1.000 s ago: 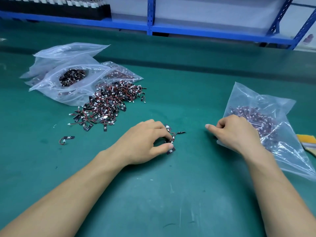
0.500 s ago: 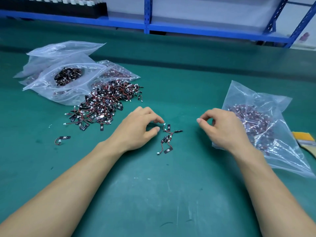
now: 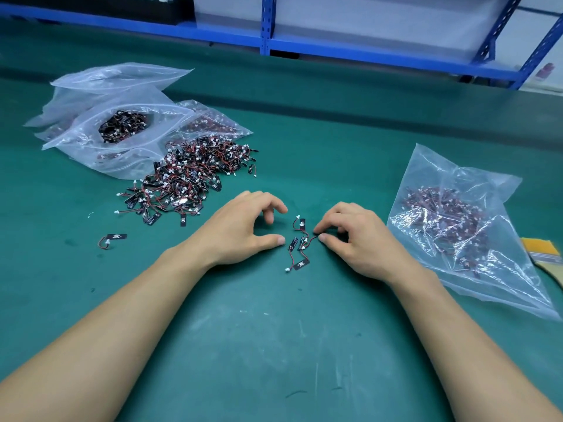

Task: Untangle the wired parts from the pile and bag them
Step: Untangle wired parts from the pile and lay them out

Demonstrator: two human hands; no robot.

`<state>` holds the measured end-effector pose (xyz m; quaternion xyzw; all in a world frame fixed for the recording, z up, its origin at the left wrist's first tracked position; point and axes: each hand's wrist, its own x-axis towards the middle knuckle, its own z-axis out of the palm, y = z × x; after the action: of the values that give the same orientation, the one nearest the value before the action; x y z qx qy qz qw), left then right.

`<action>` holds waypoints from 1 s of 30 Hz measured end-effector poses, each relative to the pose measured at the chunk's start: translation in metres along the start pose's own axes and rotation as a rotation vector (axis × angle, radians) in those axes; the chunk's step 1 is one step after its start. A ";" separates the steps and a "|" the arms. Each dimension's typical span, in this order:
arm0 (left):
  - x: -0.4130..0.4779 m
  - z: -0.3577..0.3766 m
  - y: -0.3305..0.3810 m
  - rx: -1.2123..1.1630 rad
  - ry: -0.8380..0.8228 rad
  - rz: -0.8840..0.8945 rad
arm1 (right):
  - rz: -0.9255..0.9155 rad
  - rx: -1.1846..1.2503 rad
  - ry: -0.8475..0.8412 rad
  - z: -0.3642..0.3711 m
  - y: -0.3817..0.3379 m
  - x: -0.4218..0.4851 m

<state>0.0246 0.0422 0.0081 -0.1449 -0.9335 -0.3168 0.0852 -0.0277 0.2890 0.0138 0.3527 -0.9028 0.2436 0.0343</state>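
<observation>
A small clump (image 3: 300, 243) of wired parts lies near the middle of the green table (image 3: 274, 345), between the person's two hands. The left hand (image 3: 243, 229) rests on the table just left of the clump. Its fingers are loosely curled and its thumb stretches toward the parts, a little apart from them, and it holds nothing. The right hand (image 3: 359, 239) sits just right of the clump, with thumb and forefinger pinching the end of a red wire that runs out of it. Its other fingers are curled under.

The big pile (image 3: 189, 178) of tangled parts lies farther left and farther back, well apart from both hands. Behind it, at the far left, several clear bags are heaped, and the open bag (image 3: 76, 153) on top shows dark parts inside. One single part (image 3: 114, 238) lies alone on the near left of the pile.

On the right, a filled bag (image 3: 502, 269) lies flat just beside the right wrist, with a yellow brush (image 3: 542, 251) at its right edge. A blue rack (image 3: 265, 25) runs along the far side.
</observation>
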 end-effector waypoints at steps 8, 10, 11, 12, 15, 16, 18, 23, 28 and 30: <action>0.000 0.007 0.011 0.004 -0.050 0.085 | 0.035 0.067 0.052 -0.006 0.001 -0.003; 0.001 0.006 0.011 0.005 -0.070 0.083 | 0.050 0.099 0.077 -0.008 0.002 -0.003; 0.001 0.005 0.011 0.007 -0.075 0.082 | 0.054 0.113 0.083 -0.008 0.002 -0.003; 0.001 0.005 0.010 0.010 -0.078 0.082 | 0.055 0.130 0.087 -0.008 0.002 -0.003; 0.000 0.003 0.010 0.038 -0.074 0.088 | 0.076 0.171 0.118 -0.008 0.001 -0.003; 0.000 0.003 0.010 0.049 -0.065 0.090 | 0.101 0.181 0.138 -0.008 0.002 -0.003; -0.001 0.003 0.011 0.050 -0.036 0.098 | 0.177 0.200 0.172 -0.007 0.004 -0.002; 0.001 0.005 0.014 0.045 -0.048 0.116 | 0.293 0.137 0.120 0.000 0.006 -0.001; 0.000 0.002 0.011 0.040 -0.047 0.109 | 0.326 0.106 0.134 -0.003 0.008 0.000; -0.001 0.001 0.010 0.024 -0.039 0.102 | 0.329 0.126 0.149 -0.005 0.009 -0.001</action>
<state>0.0284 0.0508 0.0127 -0.1976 -0.9300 -0.2981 0.0849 -0.0333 0.2979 0.0146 0.1830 -0.9262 0.3275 0.0384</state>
